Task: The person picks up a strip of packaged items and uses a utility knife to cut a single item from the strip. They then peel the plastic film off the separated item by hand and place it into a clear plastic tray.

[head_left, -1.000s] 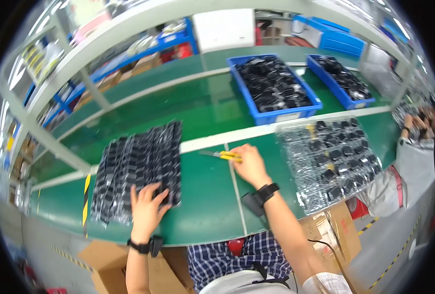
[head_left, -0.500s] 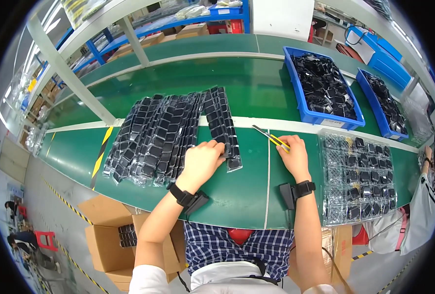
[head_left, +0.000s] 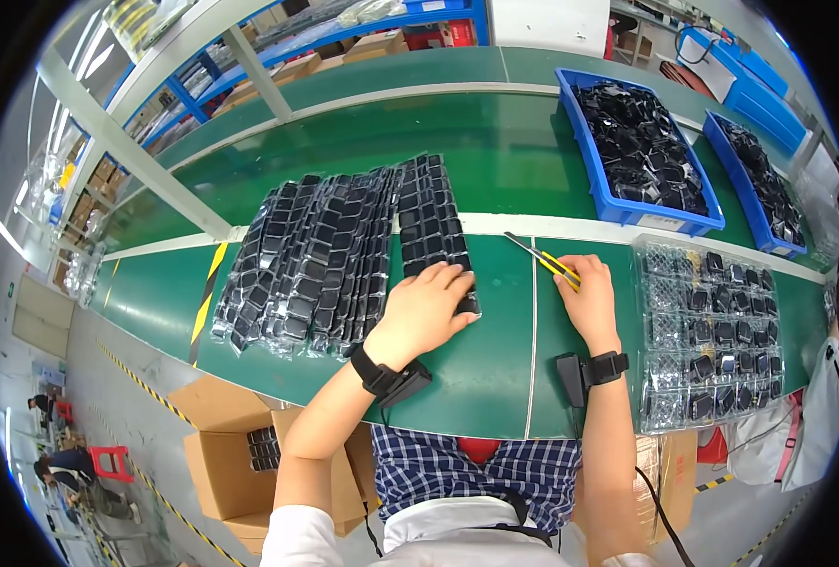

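My left hand (head_left: 427, 310) lies with its fingers spread over the near end of a few strips of black square parts in clear plastic pockets (head_left: 426, 213). These strips lie side by side on the green bench. Just left of them is a thick, overlapping pile of similar strips (head_left: 311, 260). In my right hand (head_left: 590, 295) is a yellow-and-black utility knife (head_left: 558, 269), its blade out and pointing to the far left. That hand is held near the bench, between the strips and a clear plastic tray (head_left: 660, 331) of black square parts.
Two blue bins, one large (head_left: 618, 210) and one narrow (head_left: 780, 248), hold black parts at the far right. An open cardboard box (head_left: 202, 472) stands below the bench's near edge. A white upright (head_left: 136, 170) rises at the left. Another person's sleeve (head_left: 821, 378) shows at the right.
My left hand has gone from closed fingers at the strip's edge to spread fingers on top. The strips beneath now lie flatter, next to each other. The knife stays in my right hand.
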`<state>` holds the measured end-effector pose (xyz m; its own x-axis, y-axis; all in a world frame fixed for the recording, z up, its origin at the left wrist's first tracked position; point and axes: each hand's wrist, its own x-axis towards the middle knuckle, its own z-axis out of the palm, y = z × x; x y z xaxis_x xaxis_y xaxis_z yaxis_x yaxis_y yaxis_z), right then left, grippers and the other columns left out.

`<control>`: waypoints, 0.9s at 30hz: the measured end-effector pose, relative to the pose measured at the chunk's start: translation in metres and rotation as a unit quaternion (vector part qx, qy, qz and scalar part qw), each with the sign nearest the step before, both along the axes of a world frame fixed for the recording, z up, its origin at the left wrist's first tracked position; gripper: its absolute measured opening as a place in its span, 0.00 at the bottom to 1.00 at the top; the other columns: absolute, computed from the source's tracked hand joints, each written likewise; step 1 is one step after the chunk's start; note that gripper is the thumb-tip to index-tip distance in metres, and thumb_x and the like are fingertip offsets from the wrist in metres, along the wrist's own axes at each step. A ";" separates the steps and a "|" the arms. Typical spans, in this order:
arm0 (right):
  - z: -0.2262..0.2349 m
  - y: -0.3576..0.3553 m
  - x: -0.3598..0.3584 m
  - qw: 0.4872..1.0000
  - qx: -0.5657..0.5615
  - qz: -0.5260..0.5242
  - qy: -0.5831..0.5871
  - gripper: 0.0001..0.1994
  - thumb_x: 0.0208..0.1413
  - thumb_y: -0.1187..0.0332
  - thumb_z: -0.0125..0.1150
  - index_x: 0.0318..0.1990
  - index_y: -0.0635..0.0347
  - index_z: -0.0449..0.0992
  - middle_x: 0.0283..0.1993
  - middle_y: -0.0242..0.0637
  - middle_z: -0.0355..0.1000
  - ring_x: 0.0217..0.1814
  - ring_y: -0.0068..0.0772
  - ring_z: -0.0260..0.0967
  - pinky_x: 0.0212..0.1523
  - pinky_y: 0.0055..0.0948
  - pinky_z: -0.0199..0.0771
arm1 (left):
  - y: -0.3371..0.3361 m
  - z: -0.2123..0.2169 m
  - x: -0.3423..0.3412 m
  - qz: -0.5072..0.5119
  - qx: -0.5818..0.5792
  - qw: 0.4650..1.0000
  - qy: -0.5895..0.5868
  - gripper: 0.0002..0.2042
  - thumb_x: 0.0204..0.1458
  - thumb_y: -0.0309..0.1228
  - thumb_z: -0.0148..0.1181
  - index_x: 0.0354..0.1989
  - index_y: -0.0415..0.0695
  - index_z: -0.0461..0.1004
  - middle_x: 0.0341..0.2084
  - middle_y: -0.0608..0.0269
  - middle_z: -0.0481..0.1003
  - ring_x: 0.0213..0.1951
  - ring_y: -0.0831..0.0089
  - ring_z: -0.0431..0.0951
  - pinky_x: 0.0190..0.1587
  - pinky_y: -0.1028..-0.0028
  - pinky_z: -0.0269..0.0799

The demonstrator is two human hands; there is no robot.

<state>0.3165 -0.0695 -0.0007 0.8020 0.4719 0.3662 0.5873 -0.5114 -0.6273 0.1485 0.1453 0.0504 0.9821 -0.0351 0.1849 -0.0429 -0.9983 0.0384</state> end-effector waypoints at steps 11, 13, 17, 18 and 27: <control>0.003 0.003 -0.005 0.999 0.003 0.005 -0.031 0.15 0.50 0.74 0.68 0.47 0.59 0.78 0.44 0.42 0.72 0.48 0.45 0.69 0.52 0.38 0.71 | 0.019 0.030 0.026 0.075 -0.232 0.970 -0.013 0.19 0.53 0.41 0.66 0.49 0.42 0.78 0.46 0.56 0.79 0.47 0.63 0.80 0.47 0.67 0.75; 0.019 0.012 -0.020 0.998 0.031 0.016 -0.043 0.17 0.51 0.73 0.68 0.50 0.59 0.77 0.45 0.40 0.72 0.52 0.41 0.70 0.55 0.36 0.71 | 0.012 0.034 0.038 0.116 -0.384 0.909 -0.114 0.13 0.56 0.36 0.64 0.44 0.41 0.80 0.37 0.59 0.81 0.39 0.70 0.81 0.42 0.72 0.74; 0.036 0.035 -0.077 0.839 0.225 0.288 0.402 0.26 0.54 0.71 0.68 0.61 0.59 0.69 0.53 0.37 0.72 0.59 0.31 0.69 0.63 0.33 0.68 | 0.000 0.040 0.070 0.095 -0.485 0.835 -0.244 0.08 0.58 0.32 0.61 0.39 0.40 0.79 0.29 0.61 0.81 0.29 0.75 0.79 0.34 0.75 0.73; 0.030 0.041 -0.090 0.808 0.248 0.315 0.432 0.26 0.55 0.72 0.68 0.61 0.61 0.68 0.53 0.38 0.72 0.57 0.30 0.70 0.62 0.33 0.70 | -0.005 0.042 0.078 0.073 -0.498 0.817 -0.282 0.07 0.58 0.31 0.60 0.38 0.40 0.79 0.27 0.61 0.80 0.27 0.76 0.78 0.31 0.76 0.72; 0.027 0.039 -0.096 0.750 0.273 0.290 0.528 0.16 0.57 0.72 0.68 0.51 0.67 0.73 0.45 0.36 0.78 0.46 0.26 0.77 0.49 0.26 0.77 | -0.042 0.058 0.101 0.022 -0.468 0.821 -0.326 0.05 0.58 0.30 0.60 0.37 0.42 0.79 0.29 0.64 0.80 0.25 0.74 0.77 0.29 0.74 0.72</control>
<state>0.2201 -0.0306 0.0267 0.4992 0.8643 -0.0624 -0.3590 0.1408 -0.9227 0.2497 0.1038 0.1079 0.6599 0.4547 0.5982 -0.3238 -0.5463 0.7725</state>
